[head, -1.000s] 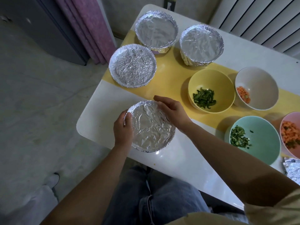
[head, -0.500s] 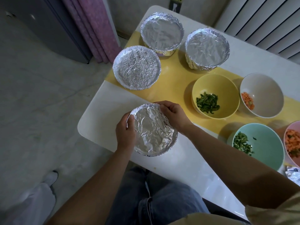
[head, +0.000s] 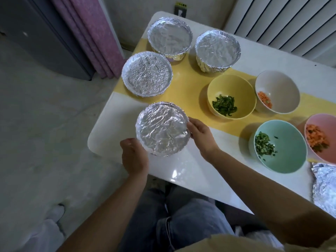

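Silver crinkled foil bowl (head: 162, 128), yellow bowl (head: 241, 88), mint bowl (head: 287, 148), pink bowl (head: 320, 124), white table (head: 190, 171) w/ yellow stripe (head: 187, 84)

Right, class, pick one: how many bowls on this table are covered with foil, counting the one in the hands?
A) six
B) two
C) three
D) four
D: the held bowl, gripped by the left hand and right hand, plus three foil-covered bowls standing on the yellow strip.

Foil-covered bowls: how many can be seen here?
4. The held bowl, between left hand and right hand; the runner bowl, at the left end of the yellow runner; the rear left bowl and rear right bowl, side by side farthest away. Others may be off-frame.
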`<state>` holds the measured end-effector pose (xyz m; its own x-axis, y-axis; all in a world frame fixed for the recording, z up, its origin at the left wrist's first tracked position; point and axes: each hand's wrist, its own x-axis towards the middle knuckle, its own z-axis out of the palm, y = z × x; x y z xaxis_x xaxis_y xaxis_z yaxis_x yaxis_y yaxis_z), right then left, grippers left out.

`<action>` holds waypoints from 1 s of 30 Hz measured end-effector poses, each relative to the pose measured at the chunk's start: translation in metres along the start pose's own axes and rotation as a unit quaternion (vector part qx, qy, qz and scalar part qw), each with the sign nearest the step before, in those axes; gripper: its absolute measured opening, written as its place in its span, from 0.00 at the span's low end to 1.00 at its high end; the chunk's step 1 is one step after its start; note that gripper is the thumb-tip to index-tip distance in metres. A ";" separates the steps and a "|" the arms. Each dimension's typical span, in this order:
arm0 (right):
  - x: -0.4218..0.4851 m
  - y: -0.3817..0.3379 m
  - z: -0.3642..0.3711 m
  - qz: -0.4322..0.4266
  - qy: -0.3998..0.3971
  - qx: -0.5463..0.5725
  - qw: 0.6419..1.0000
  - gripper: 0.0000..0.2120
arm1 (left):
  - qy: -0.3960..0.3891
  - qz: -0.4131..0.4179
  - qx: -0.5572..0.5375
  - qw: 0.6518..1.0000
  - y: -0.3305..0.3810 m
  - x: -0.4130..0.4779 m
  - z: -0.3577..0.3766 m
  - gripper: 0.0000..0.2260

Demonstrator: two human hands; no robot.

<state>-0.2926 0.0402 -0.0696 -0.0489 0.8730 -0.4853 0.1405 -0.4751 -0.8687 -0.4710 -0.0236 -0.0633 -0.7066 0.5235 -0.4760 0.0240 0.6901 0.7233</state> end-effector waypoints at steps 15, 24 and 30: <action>-0.007 -0.001 0.030 -0.020 0.133 -0.038 0.990 0.15 | -0.096 0.095 -0.028 0.990 0.013 0.034 0.011 0.20; 0.016 -0.007 0.023 -0.008 0.069 -0.027 0.997 0.16 | -0.123 0.062 -0.085 0.987 0.014 0.034 0.013 0.18; 0.017 -0.002 0.025 -0.005 0.091 -0.024 0.996 0.12 | -0.115 0.030 -0.114 0.986 0.018 0.030 0.019 0.17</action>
<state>-0.3187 0.0531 -0.0781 0.1290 0.8852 -0.4469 0.1889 -0.4644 -0.8652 -0.4781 0.0140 -0.0743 -0.5294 0.6768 -0.5115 -0.1173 0.5388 0.8343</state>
